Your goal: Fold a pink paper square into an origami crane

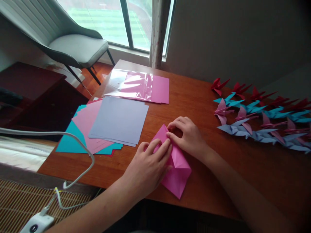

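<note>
A partly folded sheet of pink origami paper (pixel 179 176) lies on the wooden table (pixel 206 194), one pointed end away from me and the other at the near edge. Across its left side, my left hand (pixel 153 160) presses down with bent fingers, hiding part of the folds. My right hand (pixel 187 134) pinches the paper's right edge near the far point, thumb and fingertips close to the left hand's fingertips. A raised flap with creases shows just below the fingers.
Stacked blue-grey sheets (pixel 119 119) overlap pink and turquoise paper (pixel 70 139) on the left. Behind them is a clear plastic packet (pixel 136 85) with pink paper. Rows of folded paper cranes (pixel 255 106) stand at right. A white cable (pixel 82 145) loops past the table's left edge.
</note>
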